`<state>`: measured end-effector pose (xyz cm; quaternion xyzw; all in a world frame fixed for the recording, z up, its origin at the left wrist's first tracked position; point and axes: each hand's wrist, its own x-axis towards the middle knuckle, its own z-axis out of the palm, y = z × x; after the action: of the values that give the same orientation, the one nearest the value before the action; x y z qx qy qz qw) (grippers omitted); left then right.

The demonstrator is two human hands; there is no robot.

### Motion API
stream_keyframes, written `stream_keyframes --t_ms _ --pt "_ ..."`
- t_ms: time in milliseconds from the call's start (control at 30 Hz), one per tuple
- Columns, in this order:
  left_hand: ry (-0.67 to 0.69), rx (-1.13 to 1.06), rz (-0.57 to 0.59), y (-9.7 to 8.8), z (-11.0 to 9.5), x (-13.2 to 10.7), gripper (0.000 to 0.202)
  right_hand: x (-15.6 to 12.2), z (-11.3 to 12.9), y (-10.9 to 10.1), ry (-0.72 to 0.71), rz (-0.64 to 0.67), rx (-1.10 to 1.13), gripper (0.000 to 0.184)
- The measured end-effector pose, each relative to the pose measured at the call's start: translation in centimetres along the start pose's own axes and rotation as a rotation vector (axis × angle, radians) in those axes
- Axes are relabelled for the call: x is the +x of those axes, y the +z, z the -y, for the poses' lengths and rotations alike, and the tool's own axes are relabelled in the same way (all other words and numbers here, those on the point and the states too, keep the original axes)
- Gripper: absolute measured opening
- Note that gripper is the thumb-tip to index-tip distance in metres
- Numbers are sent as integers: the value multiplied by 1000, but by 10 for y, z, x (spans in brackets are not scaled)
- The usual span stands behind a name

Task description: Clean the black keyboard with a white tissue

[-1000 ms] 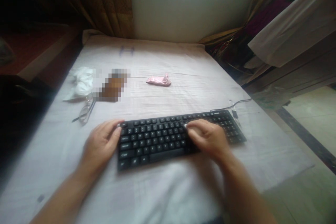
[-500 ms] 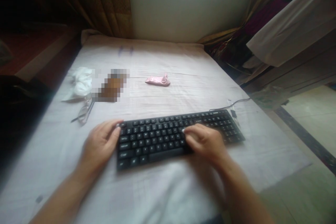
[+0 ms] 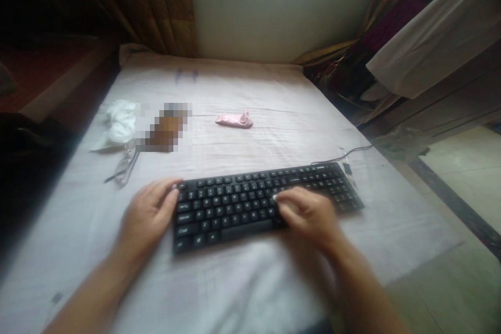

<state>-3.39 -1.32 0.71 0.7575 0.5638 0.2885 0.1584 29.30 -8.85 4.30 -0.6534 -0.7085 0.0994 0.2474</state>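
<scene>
A black keyboard lies slightly slanted on the cloth-covered table, its cable running off the far right corner. At its left end, my left hand is closed on the edge, thumb near the top left keys and fingers along the side. Over the right-middle keys, my right hand is closed in a pinch, fingers curled down to the keys. A small white bit shows at its fingertips; what it is stays too small to tell. The hand covers some keys beneath it.
Beyond the keyboard lies a pink pouch. At the left are a crumpled white bundle, a pair of glasses and a blurred-out brown item. The cable reaches the table's right edge. Hanging cloth is at the right.
Almost nothing differs. The whole view has shifted very slightly; both hands keep their places on the keyboard.
</scene>
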Motion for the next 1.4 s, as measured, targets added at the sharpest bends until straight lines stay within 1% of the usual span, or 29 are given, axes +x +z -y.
stream_keyframes --t_ms 133,233,333,433,533,600,800,967,1167,1300,1333,1400 --pt "4 -7 2 -1 -1 0 36 -6 2 -1 15 22 -8 18" --pt "-3 0 2 -1 0 0 35 -8 3 -6 18 48 45 18" --pt "-10 -3 0 -1 1 -1 35 -8 5 -9 10 30 102 18" --pt "-10 -5 -3 0 2 0 35 -7 7 -8 -21 6 108 19" --pt "-4 -2 -1 0 2 0 34 -8 10 -5 -48 32 76 19" --pt "-4 -1 0 -1 1 0 34 -10 10 -3 -41 45 73 19" --pt "-8 0 8 -1 1 0 34 -16 10 -5 -16 79 137 19" --pt "-9 6 7 0 2 0 34 -17 14 -6 -68 70 124 20" --pt "-9 4 9 -1 2 0 35 -22 15 -3 -89 146 51 20" --pt "-9 1 9 -1 1 0 34 -23 15 -8 -97 199 94 20" --pt "-8 0 10 -2 1 0 34 -22 15 -10 -98 196 122 20" --pt "-7 1 10 -2 1 0 34 -18 13 -15 -87 143 167 21"
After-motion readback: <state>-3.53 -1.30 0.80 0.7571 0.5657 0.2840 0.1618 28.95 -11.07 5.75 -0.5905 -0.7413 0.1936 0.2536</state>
